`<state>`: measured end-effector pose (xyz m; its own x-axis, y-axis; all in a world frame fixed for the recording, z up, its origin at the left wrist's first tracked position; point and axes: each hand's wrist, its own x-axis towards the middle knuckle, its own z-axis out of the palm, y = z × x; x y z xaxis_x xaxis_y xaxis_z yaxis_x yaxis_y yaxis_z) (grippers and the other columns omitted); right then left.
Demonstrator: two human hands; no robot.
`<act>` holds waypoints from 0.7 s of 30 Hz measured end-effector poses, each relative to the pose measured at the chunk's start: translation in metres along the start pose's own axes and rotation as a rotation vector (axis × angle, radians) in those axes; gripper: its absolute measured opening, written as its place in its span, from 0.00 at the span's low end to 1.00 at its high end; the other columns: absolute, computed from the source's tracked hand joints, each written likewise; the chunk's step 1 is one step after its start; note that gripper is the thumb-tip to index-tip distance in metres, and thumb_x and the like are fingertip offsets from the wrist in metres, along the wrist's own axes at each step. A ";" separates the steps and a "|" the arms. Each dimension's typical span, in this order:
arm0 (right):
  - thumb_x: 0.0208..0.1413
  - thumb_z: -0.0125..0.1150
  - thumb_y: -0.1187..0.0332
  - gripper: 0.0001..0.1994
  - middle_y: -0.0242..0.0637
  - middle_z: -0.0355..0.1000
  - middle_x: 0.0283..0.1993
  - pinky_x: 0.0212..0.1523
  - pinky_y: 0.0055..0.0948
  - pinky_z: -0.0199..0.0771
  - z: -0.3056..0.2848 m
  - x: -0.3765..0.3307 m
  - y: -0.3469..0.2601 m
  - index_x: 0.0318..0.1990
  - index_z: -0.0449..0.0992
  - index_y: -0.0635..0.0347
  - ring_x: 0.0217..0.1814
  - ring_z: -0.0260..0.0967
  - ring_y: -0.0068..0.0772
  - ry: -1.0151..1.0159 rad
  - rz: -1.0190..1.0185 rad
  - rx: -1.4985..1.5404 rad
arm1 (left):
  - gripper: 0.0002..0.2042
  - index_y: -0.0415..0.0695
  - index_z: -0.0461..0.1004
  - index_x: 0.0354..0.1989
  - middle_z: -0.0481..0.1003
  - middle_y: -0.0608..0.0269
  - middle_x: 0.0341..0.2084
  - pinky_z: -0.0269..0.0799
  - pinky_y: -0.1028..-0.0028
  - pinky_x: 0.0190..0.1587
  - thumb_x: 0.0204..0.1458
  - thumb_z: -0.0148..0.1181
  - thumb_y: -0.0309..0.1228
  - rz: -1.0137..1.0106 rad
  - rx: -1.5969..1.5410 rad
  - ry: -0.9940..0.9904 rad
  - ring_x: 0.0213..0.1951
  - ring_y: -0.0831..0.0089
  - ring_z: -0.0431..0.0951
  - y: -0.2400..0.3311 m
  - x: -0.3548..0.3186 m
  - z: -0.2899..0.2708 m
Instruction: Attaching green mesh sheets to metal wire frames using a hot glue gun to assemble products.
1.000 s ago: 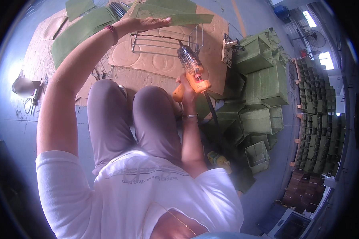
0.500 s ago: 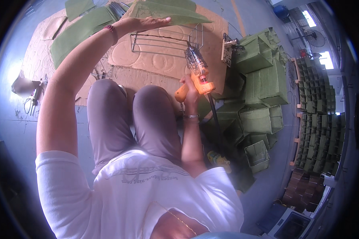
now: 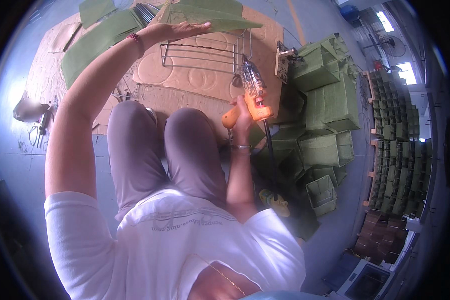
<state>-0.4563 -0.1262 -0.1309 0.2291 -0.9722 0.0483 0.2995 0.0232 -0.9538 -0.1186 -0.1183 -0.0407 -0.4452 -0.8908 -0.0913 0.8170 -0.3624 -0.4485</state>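
My left hand [image 3: 172,33] is stretched out flat along the near edge of a green fabric panel [image 3: 220,20], above a wire frame [image 3: 197,48]. Its fingers look straight; their far side is hidden against the panel. A dark line of glue runs along one wire of the frame. In my right hand [image 3: 243,117] is an orange hot glue gun [image 3: 259,109], fingers wrapped round its handle. The gun's dark, glue-stained front points away from me, its nozzle close to the frame's right end. A black glue stick or cord trails from its back.
Cardboard [image 3: 180,92] with raised ring marks lies under the frame. More green panels [image 3: 92,55] lie at the left, near a second tool [image 3: 44,120]. Green fabric boxes [image 3: 330,102] are piled at the right, beside a small stained stand [image 3: 283,62]. Stacked shelves [image 3: 400,165] line the far right.
My right hand has shifted the glue gun slightly right and nearer me, its nozzle coming away from the frame's corner. My left hand stays on the panel.
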 end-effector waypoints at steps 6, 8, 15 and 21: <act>0.51 0.55 0.74 0.06 0.30 0.66 0.28 0.35 0.23 0.64 -0.002 0.000 -0.001 0.36 0.67 0.63 0.30 0.64 0.22 0.042 0.001 0.025 | 0.32 0.46 0.40 0.64 0.39 0.54 0.64 0.40 0.52 0.64 0.57 0.23 0.54 -0.018 -0.019 -0.009 0.64 0.54 0.42 -0.010 0.021 0.007; 0.51 0.55 0.74 0.06 0.30 0.66 0.28 0.35 0.23 0.65 -0.005 0.001 0.000 0.36 0.67 0.63 0.30 0.64 0.23 0.054 -0.015 0.043 | 0.32 0.46 0.40 0.64 0.39 0.54 0.64 0.40 0.52 0.64 0.57 0.23 0.54 -0.027 -0.024 -0.013 0.64 0.54 0.42 -0.011 0.024 0.009; 0.53 0.52 0.73 0.04 0.30 0.64 0.28 0.37 0.24 0.64 -0.007 0.000 -0.005 0.35 0.67 0.62 0.31 0.63 0.24 0.053 -0.026 -0.013 | 0.32 0.45 0.40 0.64 0.38 0.53 0.64 0.40 0.51 0.64 0.57 0.23 0.54 -0.053 -0.044 -0.024 0.64 0.54 0.42 -0.003 0.008 0.005; 0.53 0.53 0.72 0.04 0.30 0.64 0.28 0.37 0.25 0.64 -0.009 0.000 -0.002 0.35 0.68 0.62 0.31 0.64 0.24 0.017 -0.035 -0.016 | 0.32 0.45 0.40 0.64 0.38 0.53 0.64 0.40 0.51 0.64 0.57 0.24 0.54 -0.068 -0.060 -0.034 0.64 0.53 0.42 -0.007 0.003 0.007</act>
<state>-0.4654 -0.1280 -0.1317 0.2025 -0.9763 0.0769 0.2920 -0.0147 -0.9563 -0.1233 -0.1201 -0.0314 -0.4854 -0.8738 -0.0293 0.7617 -0.4061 -0.5049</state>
